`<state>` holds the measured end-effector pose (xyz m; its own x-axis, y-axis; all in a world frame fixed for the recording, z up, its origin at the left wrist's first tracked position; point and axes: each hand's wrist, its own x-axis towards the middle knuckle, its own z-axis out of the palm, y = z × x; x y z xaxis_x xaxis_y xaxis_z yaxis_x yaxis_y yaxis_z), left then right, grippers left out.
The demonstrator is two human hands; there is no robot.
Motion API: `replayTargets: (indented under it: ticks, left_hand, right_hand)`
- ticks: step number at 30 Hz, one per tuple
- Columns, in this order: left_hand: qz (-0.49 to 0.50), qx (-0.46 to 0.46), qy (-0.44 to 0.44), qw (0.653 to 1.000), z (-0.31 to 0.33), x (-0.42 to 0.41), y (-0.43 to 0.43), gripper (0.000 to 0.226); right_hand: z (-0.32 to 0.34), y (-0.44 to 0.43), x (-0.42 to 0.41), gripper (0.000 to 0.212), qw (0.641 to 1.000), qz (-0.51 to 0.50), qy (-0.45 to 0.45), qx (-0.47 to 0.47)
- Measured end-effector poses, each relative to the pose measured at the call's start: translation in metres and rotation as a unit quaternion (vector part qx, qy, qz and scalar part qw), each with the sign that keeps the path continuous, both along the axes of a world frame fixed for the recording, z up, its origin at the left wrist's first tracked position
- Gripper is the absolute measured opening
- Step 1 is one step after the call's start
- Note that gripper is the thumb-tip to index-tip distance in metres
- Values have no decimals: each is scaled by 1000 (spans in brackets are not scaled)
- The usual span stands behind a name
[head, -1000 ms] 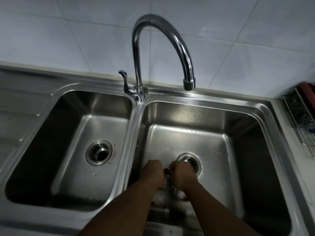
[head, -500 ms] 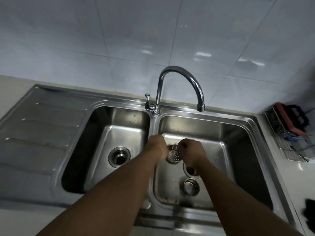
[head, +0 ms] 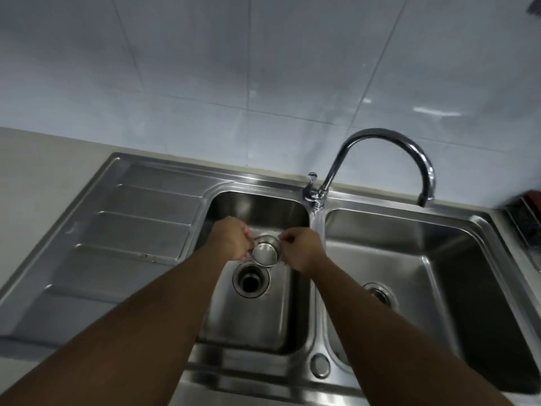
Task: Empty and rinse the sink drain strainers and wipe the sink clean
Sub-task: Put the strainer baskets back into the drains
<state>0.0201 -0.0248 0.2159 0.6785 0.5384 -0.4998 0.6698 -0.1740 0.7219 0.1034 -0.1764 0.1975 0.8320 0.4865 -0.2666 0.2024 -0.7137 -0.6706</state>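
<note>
At frame centre the left hand [head: 231, 243] and right hand [head: 303, 250] both grip one strainer [head: 265, 253], held above the open drain [head: 251, 280] of the left basin [head: 257, 206]. No water runs from the tap [head: 380, 136], so rinsing and wiping likely remain.

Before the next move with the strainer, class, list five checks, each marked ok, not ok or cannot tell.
1. Grip: left hand and right hand hold the strainer: ok.
2. Position: strainer over the left basin: ok.
3. Opening: the left drain is uncovered: ok.
4. Debris in strainer: cannot tell, blurred.
5. Rinsing: faucet spout above strainer: not ok, it hangs over the right basin.
</note>
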Motion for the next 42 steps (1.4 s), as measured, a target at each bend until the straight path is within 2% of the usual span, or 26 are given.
replayTargets:
  ticks: [4,13,17,23,31,38,42]
  left_hand:
    - [14,1,24,1000,-48,-10,17,9]
    - [-83,153,102,979,-150,-3,24,21]
    - [-87,177,122,973,-177,0,23,29]
    - [-88,186,149,967,-200,3,21,30]
    - [-97,209,173,958,-218,7,17,33]
    - [-111,239,196,945,-225,13,22,34]
    - [-122,251,207,938,-229,14,19,33]
  right_hand:
    - [-45,25,-9,16,998,-7,46,-38]
    - [-150,46,-14,19,992,-57,78,-80]
    - [-175,51,-16,14,989,-90,69,-96]
    - [-195,52,-19,15,986,-103,59,-120]
    - [-208,51,-13,29,982,-89,31,-165]
    - [-215,55,-12,26,982,-68,10,-174]
    - [-219,53,-14,30,986,-70,36,-149]
